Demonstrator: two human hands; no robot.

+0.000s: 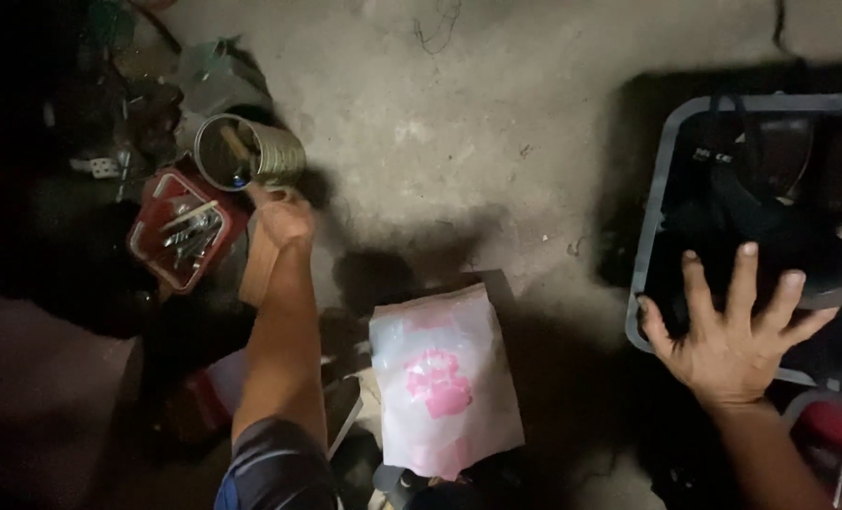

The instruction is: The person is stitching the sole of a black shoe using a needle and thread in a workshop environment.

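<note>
Tin can (251,151) | left hand (284,219) reaching in | right hand (732,335) fingers splayed

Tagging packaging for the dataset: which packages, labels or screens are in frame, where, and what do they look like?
Plastic bag: on the concrete floor, bottom centre, between the arms; flat, rectangular, white with a pink printed mark.
Small white label: on the dark contents of the grey-rimmed bin at right, above the spread right hand; too small to make out.
No screens or signs visible.
</note>
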